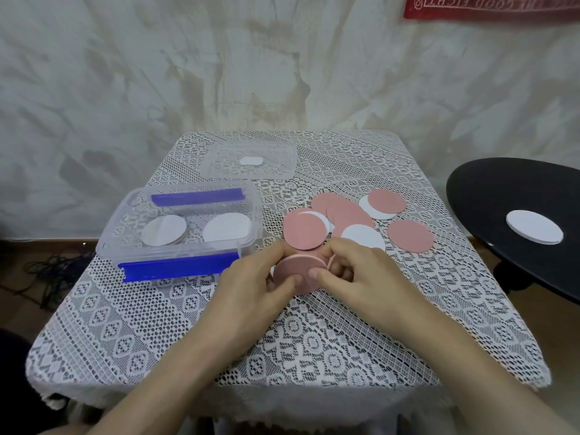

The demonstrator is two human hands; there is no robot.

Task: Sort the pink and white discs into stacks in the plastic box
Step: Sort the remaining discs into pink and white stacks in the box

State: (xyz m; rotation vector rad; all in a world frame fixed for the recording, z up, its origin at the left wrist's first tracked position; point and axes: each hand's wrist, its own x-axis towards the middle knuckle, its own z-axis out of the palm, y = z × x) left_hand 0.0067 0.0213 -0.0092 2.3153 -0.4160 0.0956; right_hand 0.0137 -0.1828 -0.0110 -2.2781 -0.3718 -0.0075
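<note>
Pink discs in a small stack (293, 271) are pinched at the frame centre between the closed fingers of the left hand (251, 287) and right hand (354, 271), low over the lace-covered bench (314, 340), while loose discs (345, 218) lie just above and the plastic box (179, 227), left of centre, holds two white-topped stacks.

A white lace cloth (314, 334) with diamond and floral openwork covers the bench, dark showing through its holes. The plastic box (131, 215) at the left is clear with bright blue clips (175, 267); two white-topped stacks (163, 230) lie inside. The clear lid (282, 152) beyond it carries a white patch. The loose discs (345, 215) to the right are dusty pink and white, and both hands hold a pink stack (293, 269). A white disc (534, 227) lies on a black round surface (489, 196) at far right. The wall is mottled cream, with a red, white-lettered banner (489, 6).
</note>
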